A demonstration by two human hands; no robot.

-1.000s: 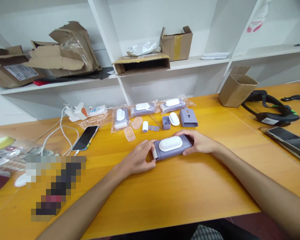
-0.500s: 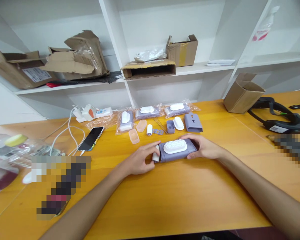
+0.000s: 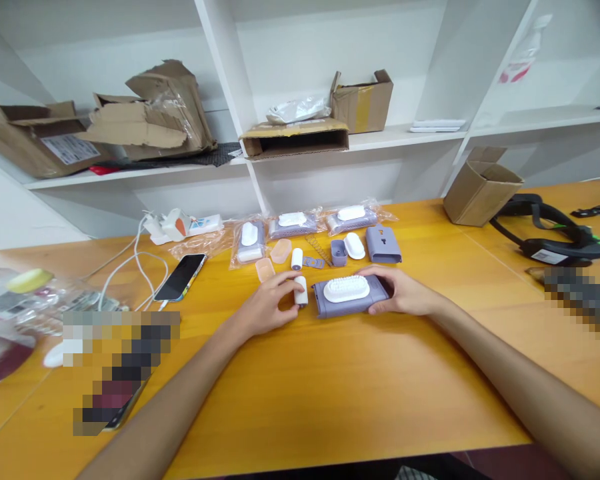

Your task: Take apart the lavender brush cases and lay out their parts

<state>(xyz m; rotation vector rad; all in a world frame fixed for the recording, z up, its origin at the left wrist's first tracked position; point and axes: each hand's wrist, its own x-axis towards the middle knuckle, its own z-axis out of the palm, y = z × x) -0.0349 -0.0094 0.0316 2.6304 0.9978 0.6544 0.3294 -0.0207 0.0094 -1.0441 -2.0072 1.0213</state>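
Observation:
My left hand pinches a small white cylinder between thumb and fingers, just left of a grey-purple case. The case lies on the table with a white bristled oval brush on top, and its left end faces the cylinder across a small gap. My right hand grips the right end of the case. Behind them lie a second white cylinder, a flat grey plate, a spring, a small grey cup, a white oval piece and a grey housing.
Bagged brushes line the back, near translucent pinkish trays. A phone, cables and a power strip are at left. A cardboard box and black headset stand at right. Shelves hold more boxes.
My left hand has drawn the white cylinder leftward and slightly back, away from the case's left end, opening a gap. My right hand stays on the case.

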